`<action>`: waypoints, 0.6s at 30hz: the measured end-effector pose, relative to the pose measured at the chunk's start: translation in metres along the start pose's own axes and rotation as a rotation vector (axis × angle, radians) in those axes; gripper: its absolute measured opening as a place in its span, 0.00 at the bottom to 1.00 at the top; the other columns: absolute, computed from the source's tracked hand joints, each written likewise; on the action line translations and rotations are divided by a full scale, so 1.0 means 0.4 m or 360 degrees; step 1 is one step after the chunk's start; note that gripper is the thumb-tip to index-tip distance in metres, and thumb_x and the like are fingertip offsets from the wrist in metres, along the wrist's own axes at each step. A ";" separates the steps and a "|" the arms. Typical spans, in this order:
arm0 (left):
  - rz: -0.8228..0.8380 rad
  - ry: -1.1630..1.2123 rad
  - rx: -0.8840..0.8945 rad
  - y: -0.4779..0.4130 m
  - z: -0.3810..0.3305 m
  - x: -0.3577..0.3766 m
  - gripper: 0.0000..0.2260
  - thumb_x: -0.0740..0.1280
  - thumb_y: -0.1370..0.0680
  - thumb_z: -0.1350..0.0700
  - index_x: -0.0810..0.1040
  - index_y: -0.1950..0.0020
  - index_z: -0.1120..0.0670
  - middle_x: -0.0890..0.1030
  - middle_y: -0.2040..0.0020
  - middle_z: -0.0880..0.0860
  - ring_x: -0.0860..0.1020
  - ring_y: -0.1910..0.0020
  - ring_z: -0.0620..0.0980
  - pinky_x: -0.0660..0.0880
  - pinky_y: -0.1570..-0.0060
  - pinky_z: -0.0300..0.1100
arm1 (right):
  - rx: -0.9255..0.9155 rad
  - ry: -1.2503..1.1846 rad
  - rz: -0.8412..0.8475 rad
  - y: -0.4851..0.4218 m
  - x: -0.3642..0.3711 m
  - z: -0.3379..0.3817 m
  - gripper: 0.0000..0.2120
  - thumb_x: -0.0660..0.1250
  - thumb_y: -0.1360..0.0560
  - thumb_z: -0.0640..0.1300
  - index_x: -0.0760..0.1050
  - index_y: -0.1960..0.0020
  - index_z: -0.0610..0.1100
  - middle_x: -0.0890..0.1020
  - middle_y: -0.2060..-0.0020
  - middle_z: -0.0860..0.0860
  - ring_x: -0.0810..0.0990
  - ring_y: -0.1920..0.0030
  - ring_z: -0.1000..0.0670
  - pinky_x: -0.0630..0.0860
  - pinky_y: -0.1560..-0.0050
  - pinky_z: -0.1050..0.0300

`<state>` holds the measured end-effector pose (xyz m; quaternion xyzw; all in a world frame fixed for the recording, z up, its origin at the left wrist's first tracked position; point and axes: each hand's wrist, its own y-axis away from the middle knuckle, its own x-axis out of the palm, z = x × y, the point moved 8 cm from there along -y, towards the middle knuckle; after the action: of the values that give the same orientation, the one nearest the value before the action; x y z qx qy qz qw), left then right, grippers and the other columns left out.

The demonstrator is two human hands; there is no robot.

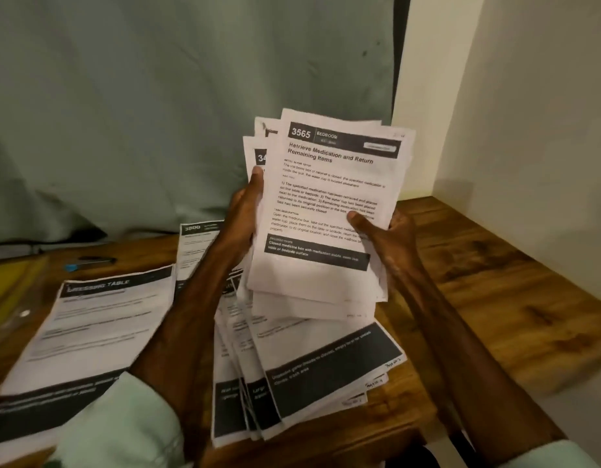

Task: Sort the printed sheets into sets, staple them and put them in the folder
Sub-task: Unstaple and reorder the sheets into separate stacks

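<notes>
Above the wood-grain counter [495,282], left hand [245,211] and right hand [390,231] hold a sheaf of printed sheets [326,197], fingers [256,177] curled round its edges. Loose sheets [309,366] cover the counter; green curtain [157,96] behind, pale wall [528,96] right, perhaps a yellow folder [8,285] far left.

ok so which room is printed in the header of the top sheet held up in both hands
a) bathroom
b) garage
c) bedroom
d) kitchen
c: the dark header of the top sheet reads 3565 BEDROOM; the left hand and right hand hold its stack up by the sides.
</notes>
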<state>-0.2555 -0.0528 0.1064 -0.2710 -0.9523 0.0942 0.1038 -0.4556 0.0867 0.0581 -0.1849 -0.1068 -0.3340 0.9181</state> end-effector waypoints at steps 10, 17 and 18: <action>-0.0164 -0.0135 0.0210 0.229 -0.082 -0.098 0.08 0.74 0.22 0.56 0.80 0.44 0.51 0.87 0.57 0.41 0.86 0.55 0.41 0.82 0.59 0.37 | -0.0289 0.0324 0.0076 0.217 0.101 0.113 0.15 0.75 0.26 0.38 0.80 0.40 0.40 0.86 0.50 0.53 0.87 0.50 0.51 0.84 0.55 0.56; -0.0152 -0.0029 0.0140 0.288 -0.050 -0.115 0.15 0.74 0.23 0.58 0.79 0.37 0.58 0.87 0.52 0.45 0.87 0.52 0.48 0.83 0.58 0.41 | -0.0169 0.0288 0.0120 0.270 0.153 0.081 0.16 0.74 0.25 0.39 0.77 0.39 0.42 0.87 0.56 0.58 0.87 0.55 0.54 0.81 0.62 0.63; -0.0174 -0.0015 0.0137 0.287 -0.057 -0.117 0.17 0.75 0.23 0.57 0.78 0.37 0.58 0.88 0.52 0.46 0.87 0.52 0.48 0.84 0.57 0.43 | -0.0170 0.0281 0.0104 0.269 0.156 0.085 0.15 0.74 0.25 0.39 0.77 0.39 0.41 0.87 0.57 0.59 0.87 0.55 0.55 0.81 0.62 0.63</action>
<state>-0.1539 0.0207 0.0944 -0.2135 -0.9612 0.1304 0.1159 -0.3408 0.1409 0.0803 -0.2067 -0.0014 -0.3241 0.9231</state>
